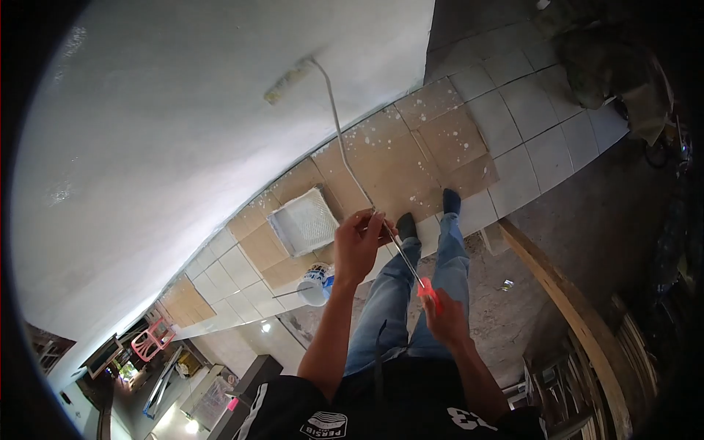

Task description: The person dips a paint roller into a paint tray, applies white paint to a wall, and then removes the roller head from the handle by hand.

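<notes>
A long-handled paint roller (pixel 343 147) reaches from my hands up to the white wall (pixel 183 103), its roller sleeve (pixel 288 81) overlapping the wall surface. My left hand (pixel 361 238) is closed around the metal rod about midway along. Lower down, my right hand (pixel 444 312) grips the red handle (pixel 427 289). Below the wall, a white paint tray (pixel 304 221) with a ridged surface rests on the floor, left of my feet. Close to it stands a paint bucket (pixel 314 284) with a thin stick across its top.
Cardboard sheets (pixel 374 158) spotted with white paint cover the tiles along the wall. Pale floor tiles (pixel 539 110) extend to the right. A wooden beam (pixel 557 293) slants at the right, beside stacked timber. A pink plastic chair (pixel 152 339) stands far left.
</notes>
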Demonstrator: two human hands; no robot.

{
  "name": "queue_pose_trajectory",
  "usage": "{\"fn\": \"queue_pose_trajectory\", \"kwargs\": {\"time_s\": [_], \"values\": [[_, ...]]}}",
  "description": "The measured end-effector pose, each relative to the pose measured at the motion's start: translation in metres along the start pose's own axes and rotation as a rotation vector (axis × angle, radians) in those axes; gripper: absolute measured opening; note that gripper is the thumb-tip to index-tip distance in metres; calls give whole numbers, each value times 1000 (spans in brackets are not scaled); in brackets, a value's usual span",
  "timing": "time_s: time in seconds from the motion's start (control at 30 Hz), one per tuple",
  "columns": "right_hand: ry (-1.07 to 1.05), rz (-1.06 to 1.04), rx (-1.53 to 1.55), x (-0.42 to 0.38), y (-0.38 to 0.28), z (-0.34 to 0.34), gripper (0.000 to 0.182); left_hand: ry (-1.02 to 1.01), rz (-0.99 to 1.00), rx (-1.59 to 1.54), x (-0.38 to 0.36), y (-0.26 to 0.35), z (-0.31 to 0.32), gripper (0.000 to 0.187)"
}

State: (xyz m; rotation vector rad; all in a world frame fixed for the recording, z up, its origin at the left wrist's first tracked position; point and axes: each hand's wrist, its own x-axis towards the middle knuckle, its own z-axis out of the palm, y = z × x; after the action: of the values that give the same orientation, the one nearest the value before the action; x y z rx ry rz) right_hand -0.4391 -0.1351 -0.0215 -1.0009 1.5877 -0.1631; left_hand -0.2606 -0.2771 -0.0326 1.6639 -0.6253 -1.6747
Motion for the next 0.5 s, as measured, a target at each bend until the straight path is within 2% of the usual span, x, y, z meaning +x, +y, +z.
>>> {"fn": "queue_pose_trajectory", "kwargs": {"time_s": [0.1,0.2,0.3,0.4,0.5], "values": [[15,-16,40,-5,-4,8,32,-4,3,-56,-8,4,-8,23],[38,-46,25,17,21,20,36,-48,-42,-52,11,-9,-12,23],[-46,-35,101,28,28,13,41,-100,-91,-71,32,-26,-14,23],[-228,232,344,29,-10,1,42,-102,-197,-29,64,-68,-24,22],[-256,206,365,75,-9,23,42,-30,-210,-130,102,-113,-37,19]]}}
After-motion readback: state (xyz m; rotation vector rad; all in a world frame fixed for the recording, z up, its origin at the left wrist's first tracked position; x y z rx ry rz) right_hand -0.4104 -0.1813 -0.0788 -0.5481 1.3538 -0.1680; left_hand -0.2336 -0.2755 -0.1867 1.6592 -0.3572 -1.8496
